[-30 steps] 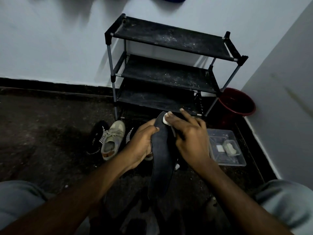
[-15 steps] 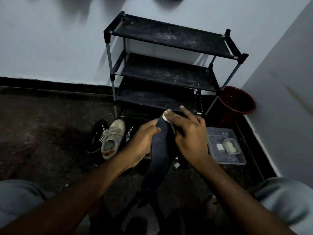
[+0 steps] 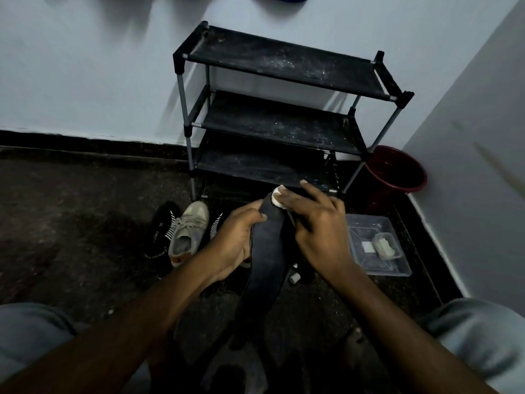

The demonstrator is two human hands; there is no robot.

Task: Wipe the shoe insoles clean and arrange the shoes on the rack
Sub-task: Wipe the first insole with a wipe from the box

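Observation:
A long dark insole (image 3: 265,257) stands upright in front of me, its lower end bending toward my lap. My left hand (image 3: 234,237) grips its left edge near the top. My right hand (image 3: 318,226) presses a small white wipe (image 3: 277,198) with its fingertips against the insole's top end. A beige sneaker (image 3: 187,233) lies on the floor to the left, between two black shoes with white stripes (image 3: 162,231) (image 3: 216,226). The black three-tier shoe rack (image 3: 281,120) stands against the wall with bare, dusty shelves.
A clear plastic tray (image 3: 377,268) holding a small container and a white pad sits on the floor to the right. A dark red bucket (image 3: 396,170) stands in the corner by the rack. A small white cap (image 3: 294,277) lies under the insole. My knees frame the bottom corners.
The wipe stays at the insole's top end, shifting only slightly. The insole's lower end has swung to the left and bent more. Both hands keep their hold.

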